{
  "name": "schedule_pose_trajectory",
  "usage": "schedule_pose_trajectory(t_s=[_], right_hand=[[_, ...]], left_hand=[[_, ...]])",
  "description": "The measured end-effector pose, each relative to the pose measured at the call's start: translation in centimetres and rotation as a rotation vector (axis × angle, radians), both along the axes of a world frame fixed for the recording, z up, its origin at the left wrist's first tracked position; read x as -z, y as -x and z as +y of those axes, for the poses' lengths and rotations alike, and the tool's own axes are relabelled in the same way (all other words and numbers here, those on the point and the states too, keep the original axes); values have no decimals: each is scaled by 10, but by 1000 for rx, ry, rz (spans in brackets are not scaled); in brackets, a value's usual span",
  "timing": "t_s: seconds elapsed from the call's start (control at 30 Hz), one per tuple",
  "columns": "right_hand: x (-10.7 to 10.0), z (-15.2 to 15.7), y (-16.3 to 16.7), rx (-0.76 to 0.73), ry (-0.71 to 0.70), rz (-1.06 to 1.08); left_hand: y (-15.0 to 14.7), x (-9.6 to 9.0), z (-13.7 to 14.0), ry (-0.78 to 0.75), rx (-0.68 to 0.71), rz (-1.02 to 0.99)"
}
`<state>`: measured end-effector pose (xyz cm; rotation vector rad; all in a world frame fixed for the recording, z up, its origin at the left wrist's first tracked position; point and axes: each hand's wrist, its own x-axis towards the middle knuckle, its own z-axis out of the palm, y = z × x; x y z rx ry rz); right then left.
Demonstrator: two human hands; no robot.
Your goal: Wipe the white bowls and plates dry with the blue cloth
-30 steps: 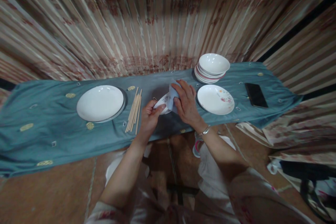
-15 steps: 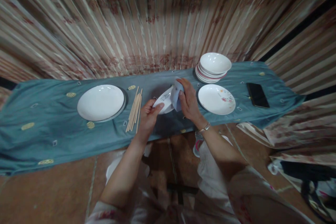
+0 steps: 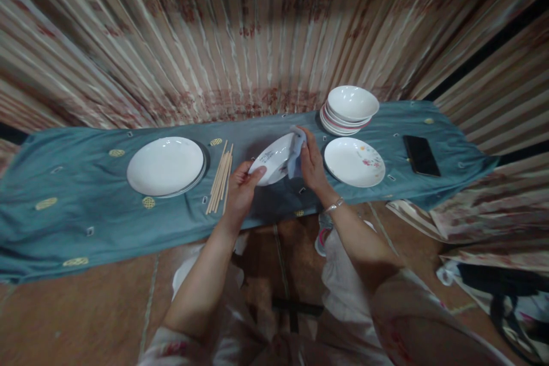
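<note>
Above the middle of the cloth-covered table, a white plate (image 3: 274, 161) with a small printed pattern is held tilted. My left hand (image 3: 242, 186) grips its left edge, thumb on the upper face and the other fingers mostly hidden beneath. At the plate's right rim, my right hand (image 3: 311, 161) presses a light blue cloth (image 3: 295, 154) against it, the cloth folded over the edge. Wooden chopsticks (image 3: 221, 178) lie just left of my left hand. To the right of my right hand rests a white plate with flowers (image 3: 349, 161).
Large stacked white plates (image 3: 165, 164) stand on the left of the teal tablecloth (image 3: 107, 223). A pile of white bowls (image 3: 351, 104) is at the back right, with a black phone (image 3: 421, 155) farther right. A pleated curtain (image 3: 240, 40) hangs behind the table.
My right hand and the cloth have slid slightly right, out to the plate's rim, uncovering more of its face. My left hand keeps its hold at the left edge.
</note>
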<state>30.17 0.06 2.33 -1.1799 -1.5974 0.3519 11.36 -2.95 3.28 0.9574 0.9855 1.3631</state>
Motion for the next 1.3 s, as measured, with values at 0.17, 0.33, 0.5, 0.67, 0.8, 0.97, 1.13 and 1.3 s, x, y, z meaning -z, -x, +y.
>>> schedule_pose_trajectory(t_s=[0.17,0.33,0.5,0.67,0.8,0.97,1.13,1.3], right_hand=[[2,2,-1,16,38,20],[5,4,-2,14,53,24],[16,9,-5,32,85,53],[31,16,-8,35,188,123],[38,21,-8,50,224,218],[44,24,-5,45,255,322],[55,27,-4,47,251,422],[65,30,-4,42,270,489]], left_hand=[[1,1,1,-6,5,-3],[1,0,1,5,-3,-12],[1,2,1,0,0,-24],[1,2,1,-6,-8,-33],[2,1,1,0,-11,-40],[2,2,2,5,-14,-51],[3,4,2,4,-5,-46],[2,3,2,1,-15,-62]])
